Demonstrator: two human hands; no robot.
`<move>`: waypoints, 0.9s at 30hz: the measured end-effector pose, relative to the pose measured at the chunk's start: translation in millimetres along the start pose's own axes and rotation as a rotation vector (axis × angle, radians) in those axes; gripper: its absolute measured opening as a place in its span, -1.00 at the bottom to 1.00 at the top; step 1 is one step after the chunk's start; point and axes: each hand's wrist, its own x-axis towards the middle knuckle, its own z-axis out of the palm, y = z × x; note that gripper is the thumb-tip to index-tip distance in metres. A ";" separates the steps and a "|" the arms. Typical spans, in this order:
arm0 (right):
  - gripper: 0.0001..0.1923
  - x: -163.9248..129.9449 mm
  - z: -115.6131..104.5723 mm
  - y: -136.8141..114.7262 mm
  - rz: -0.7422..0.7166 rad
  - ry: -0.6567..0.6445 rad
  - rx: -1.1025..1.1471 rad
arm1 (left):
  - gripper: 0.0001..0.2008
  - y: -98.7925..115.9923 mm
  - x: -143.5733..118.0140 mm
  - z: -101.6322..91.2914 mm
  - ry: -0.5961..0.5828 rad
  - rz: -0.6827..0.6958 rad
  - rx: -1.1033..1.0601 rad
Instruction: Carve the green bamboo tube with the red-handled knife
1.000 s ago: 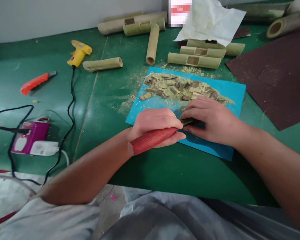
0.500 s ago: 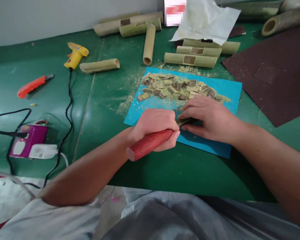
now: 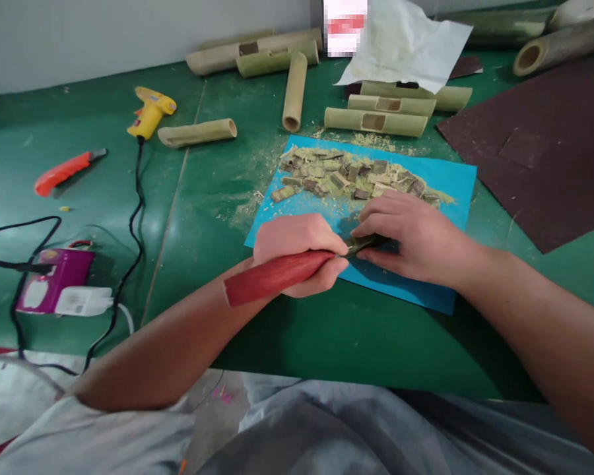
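Two hands busy: my left hand (image 3: pixel 297 254) clenches the red handle (image 3: pixel 272 277); right hand (image 3: pixel 410 237) pins a small piece on the mat (image 3: pixel 455 178). I'd keep fingers behind the blade.

Tool tip (image 3: pixel 363 244) under hands

A craft workshop where bamboo is cut and carved by hand.

A wide green surface (image 3: pixel 79 198) against a pale wall carries cut bamboo tubes (image 3: pixel 375 121), some with rectangular windows cut into them. A blue sheet (image 3: pixel 455 178) holds a heap of bamboo chips and sawdust (image 3: pixel 349 175), and more dust is scattered beside it. Hand tools lie about: a yellow glue gun (image 3: pixel 151 112) with a black cord, an orange utility knife (image 3: pixel 64 171), and dark brown sandpaper sheets (image 3: pixel 549 152). A purple box (image 3: pixel 54 280) with a white charger sits at the near left edge.
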 end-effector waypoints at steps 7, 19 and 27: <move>-0.88 0.3 0.2 0.9 0.006 -0.003 0.020 | -0.78 -6.8 -0.7 2.5 -0.189 -0.013 0.088; -0.84 -1.0 -1.3 3.0 0.005 -0.015 0.013 | -0.77 -2.0 13.2 -0.9 -0.296 0.020 0.042; -0.84 -0.5 1.2 1.9 0.014 -0.004 -0.003 | -0.88 -4.1 -3.5 2.1 -0.016 0.013 -0.003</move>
